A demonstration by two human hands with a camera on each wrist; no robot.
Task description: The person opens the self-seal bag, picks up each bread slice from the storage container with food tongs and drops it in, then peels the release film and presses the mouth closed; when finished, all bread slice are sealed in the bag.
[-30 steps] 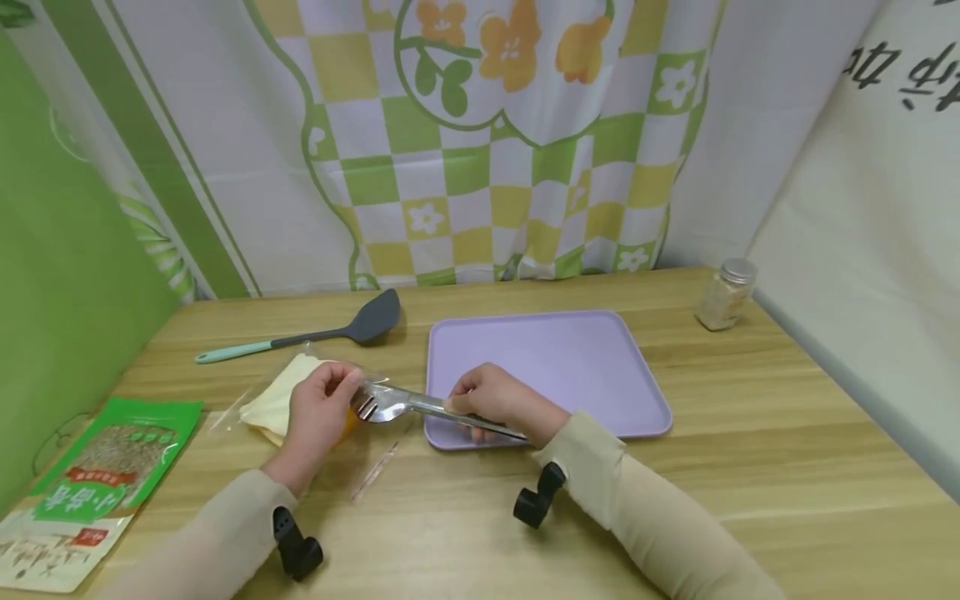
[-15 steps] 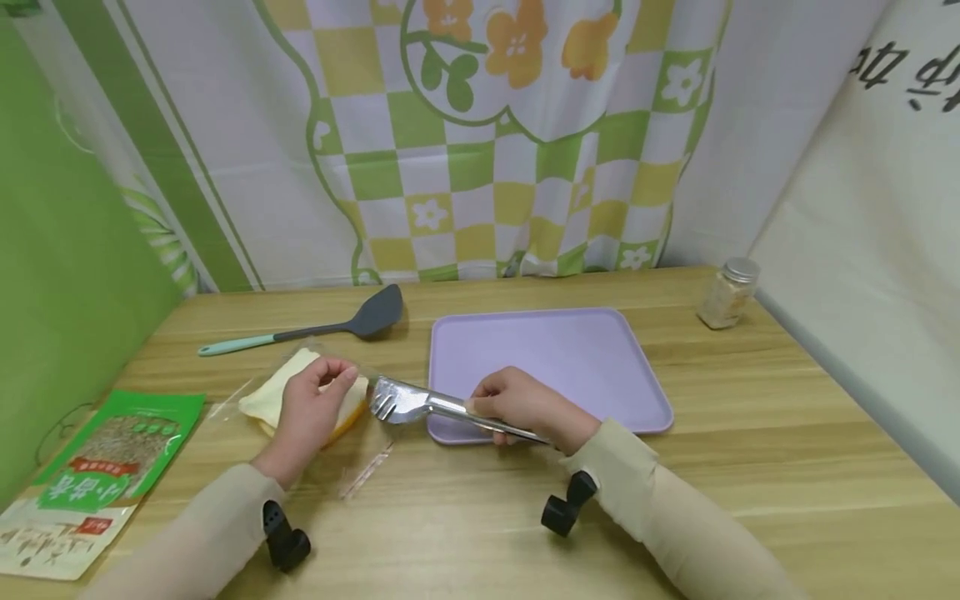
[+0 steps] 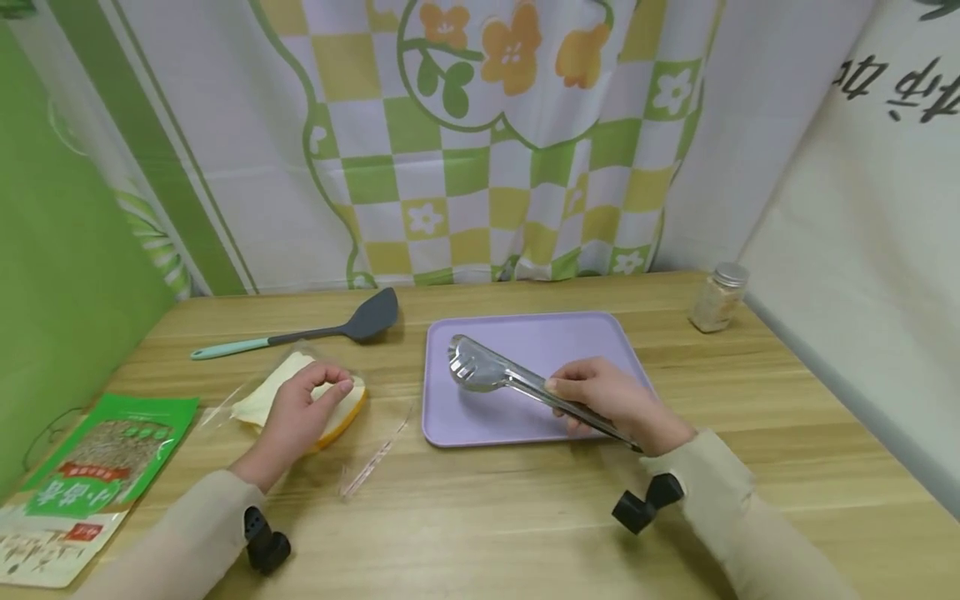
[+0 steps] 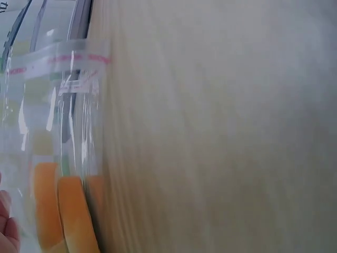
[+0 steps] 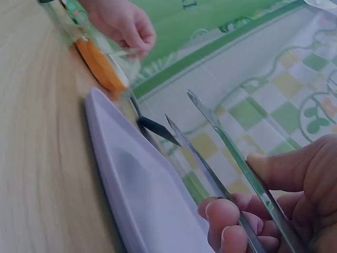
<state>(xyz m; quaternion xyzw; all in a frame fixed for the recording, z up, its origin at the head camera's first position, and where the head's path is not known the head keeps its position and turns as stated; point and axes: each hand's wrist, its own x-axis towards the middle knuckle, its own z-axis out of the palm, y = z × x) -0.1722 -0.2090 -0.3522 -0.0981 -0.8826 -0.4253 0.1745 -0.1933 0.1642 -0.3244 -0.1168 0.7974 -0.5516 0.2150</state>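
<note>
My right hand [image 3: 617,398] holds metal tongs [image 3: 478,367] midway along their arms. Their scalloped heads are over the lilac tray [image 3: 577,335], pointing left. In the right wrist view, the tongs' tips [image 5: 191,96] stand apart with nothing between them. At the left, two or so slices of bread [image 3: 262,403] with an orange-brown crust lie in a clear zip bag [image 3: 375,460]. My left hand [image 3: 296,417] is above that bread, thumb and fingers pinching the bag's film; the right wrist view shows the film at its fingertips. The hand covers part of the bread.
A spatula [image 3: 372,317] with a mint handle lies behind the bread. To the left is a green seed packet [image 3: 105,467]. A small lidded jar [image 3: 718,298] stands near the table's back right corner. Patterned cloth [image 3: 480,208] hangs along the back edge.
The tongs have moved right with my right hand, from beside my left hand to over the tray. My left hand has shifted slightly left, staying at the bag.
</note>
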